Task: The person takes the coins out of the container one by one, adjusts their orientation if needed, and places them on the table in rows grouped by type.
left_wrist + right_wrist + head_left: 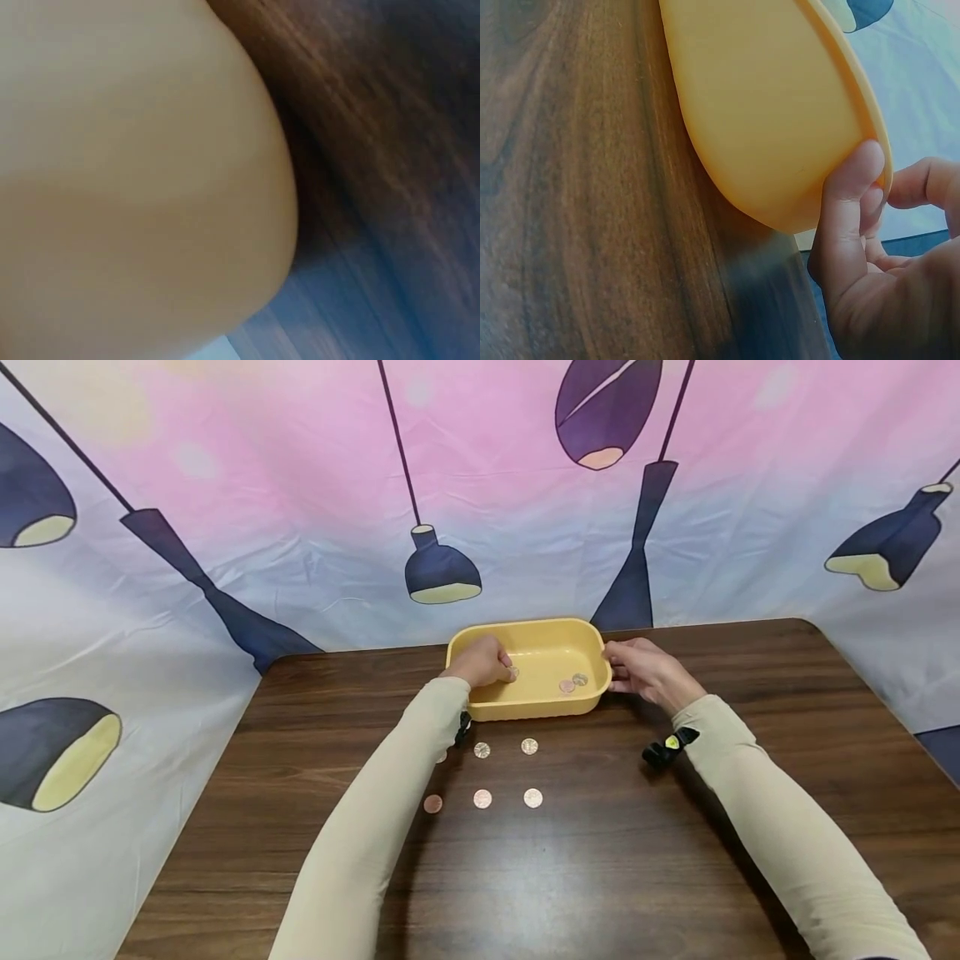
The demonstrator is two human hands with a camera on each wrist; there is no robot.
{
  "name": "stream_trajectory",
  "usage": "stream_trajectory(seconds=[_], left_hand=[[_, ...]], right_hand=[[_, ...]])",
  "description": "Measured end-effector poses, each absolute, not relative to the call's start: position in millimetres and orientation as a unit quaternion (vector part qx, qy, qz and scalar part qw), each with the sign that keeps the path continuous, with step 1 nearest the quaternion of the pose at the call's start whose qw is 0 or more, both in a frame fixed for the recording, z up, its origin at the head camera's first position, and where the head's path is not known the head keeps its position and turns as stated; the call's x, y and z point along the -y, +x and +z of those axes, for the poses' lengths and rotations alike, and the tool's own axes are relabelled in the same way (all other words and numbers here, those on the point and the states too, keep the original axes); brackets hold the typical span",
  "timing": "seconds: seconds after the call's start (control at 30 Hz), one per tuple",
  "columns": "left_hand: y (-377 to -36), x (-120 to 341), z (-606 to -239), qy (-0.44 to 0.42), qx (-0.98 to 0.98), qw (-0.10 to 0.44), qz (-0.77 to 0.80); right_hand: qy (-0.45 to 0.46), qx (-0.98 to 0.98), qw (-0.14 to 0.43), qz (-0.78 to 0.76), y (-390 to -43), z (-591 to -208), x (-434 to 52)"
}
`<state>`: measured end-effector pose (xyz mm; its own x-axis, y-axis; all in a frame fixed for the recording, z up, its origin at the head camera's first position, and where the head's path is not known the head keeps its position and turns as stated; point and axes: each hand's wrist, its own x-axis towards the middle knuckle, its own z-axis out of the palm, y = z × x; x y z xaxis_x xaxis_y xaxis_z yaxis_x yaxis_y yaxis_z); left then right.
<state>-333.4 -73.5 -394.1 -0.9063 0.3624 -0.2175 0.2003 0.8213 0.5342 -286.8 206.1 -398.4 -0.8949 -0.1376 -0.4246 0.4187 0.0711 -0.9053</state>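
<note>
A yellow tray [536, 712] stands at the back of the table. My left hand [480, 662] reaches over its left end and pinches a coin [513, 672] low inside, thumb and fingertips together. Two more coins lie in the tray's right part, one coppery coin [567, 687] and one duller coin [581, 679]. At the right end my right hand [651, 672] pinches the rim, with the thumb [847, 187] on the outer wall in the right wrist view. Close up, the tray's wall [150, 187] fills much of the left wrist view, and the left hand is out of sight there.
In front of the tray, several coins lie in two rows on the dark wooden table [637, 877], among them a near-row coin [532, 797] and a far-row coin [529, 746]. The left sleeve partly covers one. A patterned cloth [337, 552] hangs behind the table.
</note>
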Motion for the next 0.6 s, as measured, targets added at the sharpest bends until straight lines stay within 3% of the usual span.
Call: stream_trajectory(seconds=[0.33, 0.6], left_hand=[[-331.4, 67.9, -393.3, 0.143, -0.946, 0.157, 0.243], [-328.5, 60.1, -390.0, 0.156, -0.96, 0.118, 0.199]], right_hand=[[0.098, -0.703, 0.202, -0.675, -285.3, -399.6, -205.3], [0.095, -0.702, 0.196, -0.678, -285.8, -399.2, -205.3]])
